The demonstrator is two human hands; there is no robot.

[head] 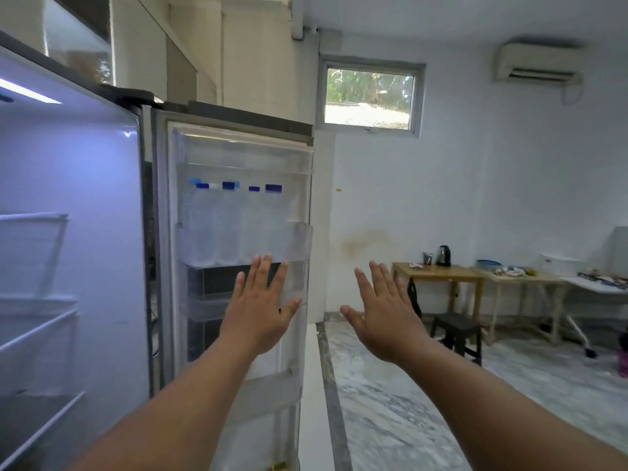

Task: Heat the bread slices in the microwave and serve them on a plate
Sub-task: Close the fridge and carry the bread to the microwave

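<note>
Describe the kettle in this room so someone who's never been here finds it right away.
Look at the white far wall under the window, where wooden tables stand in a row. The kettle sits at the back of the leftmost table. It is the dark, shiny jug, taller than the small cup on its left.

left hand [260, 316]: bare, no ring or glove showing
right hand [384, 321]: bare, no ring or glove showing
wrists: no watch or band
forearms: uncovered, no sleeve as far as the frame's lower edge
</note>
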